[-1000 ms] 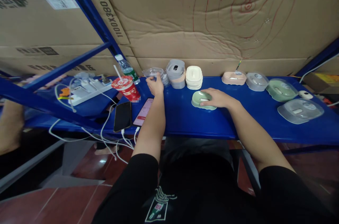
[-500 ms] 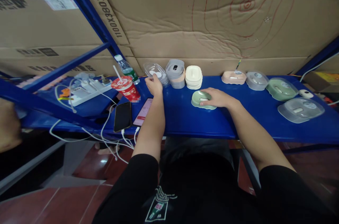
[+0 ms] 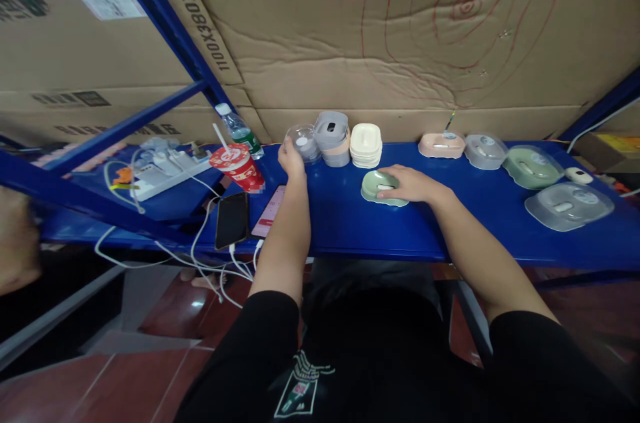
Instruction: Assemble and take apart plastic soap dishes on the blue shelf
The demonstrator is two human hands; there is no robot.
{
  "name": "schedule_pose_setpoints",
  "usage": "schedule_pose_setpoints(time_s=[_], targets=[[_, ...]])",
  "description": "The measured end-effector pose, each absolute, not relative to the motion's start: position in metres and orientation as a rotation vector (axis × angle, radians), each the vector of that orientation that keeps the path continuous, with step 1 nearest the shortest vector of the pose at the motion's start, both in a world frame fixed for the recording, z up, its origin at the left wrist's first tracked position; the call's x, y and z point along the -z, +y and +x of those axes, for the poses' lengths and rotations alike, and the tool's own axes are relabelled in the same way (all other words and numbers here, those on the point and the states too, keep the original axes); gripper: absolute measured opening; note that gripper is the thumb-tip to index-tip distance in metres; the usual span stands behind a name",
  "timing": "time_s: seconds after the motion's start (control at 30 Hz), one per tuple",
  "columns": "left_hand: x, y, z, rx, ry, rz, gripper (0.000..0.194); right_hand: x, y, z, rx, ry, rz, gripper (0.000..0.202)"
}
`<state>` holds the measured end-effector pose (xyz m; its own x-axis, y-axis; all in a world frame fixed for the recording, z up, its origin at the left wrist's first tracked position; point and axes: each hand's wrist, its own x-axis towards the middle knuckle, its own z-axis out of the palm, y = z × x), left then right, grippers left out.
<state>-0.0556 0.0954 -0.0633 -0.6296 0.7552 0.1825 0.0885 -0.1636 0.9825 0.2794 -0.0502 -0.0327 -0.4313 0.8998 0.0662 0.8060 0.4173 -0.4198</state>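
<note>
At the back of the blue table, my left hand (image 3: 291,157) is closed around the left edge of the clear plastic lids (image 3: 303,143). Stacked grey containers (image 3: 332,136) stand right beside these lids, followed by a stack of cream containers (image 3: 367,145). My right hand (image 3: 403,184) rests on a green container (image 3: 373,186) at mid-table, its fingers and thumb wrapped over the right part. A small white piece shows between thumb and fingers on that container.
A red cup with a straw (image 3: 243,168), a water bottle (image 3: 239,131) and two phones (image 3: 232,221) are on the left, with white cables. Several lidded boxes (image 3: 534,167) line the right side. Blue rack bars (image 3: 125,123) cross the left.
My left hand has turned and shifted slightly left and down along the clear lids. The top lid has moved right, towards the grey stack. My right hand has stayed on the green container.
</note>
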Motion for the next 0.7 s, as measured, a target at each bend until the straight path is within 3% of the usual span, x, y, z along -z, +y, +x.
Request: schedule_pose_setpoints(time_s=[0.17, 0.4, 0.57, 0.7], targets=[[0.059, 0.096, -0.053, -1.851, 1.689, 0.801, 0.060, 0.032, -0.051, 0.279, -0.479, -2.400, -1.490, 0.088], [0.058, 0.094, -0.049, -1.999, 1.796, 0.805, 0.053, 0.035, -0.050, 0.283, -0.499, -2.439, -1.446, 0.109], [0.055, 0.066, -0.026, -2.296, 1.657, 1.523, 0.050, 0.030, -0.049, 0.282, -0.453, -2.364, -1.383, 0.099], [0.051, 0.034, 0.009, -1.836, 1.214, 2.258, 0.047, 0.025, -0.046, 0.284, -0.430, -2.186, -1.380, 0.095]])
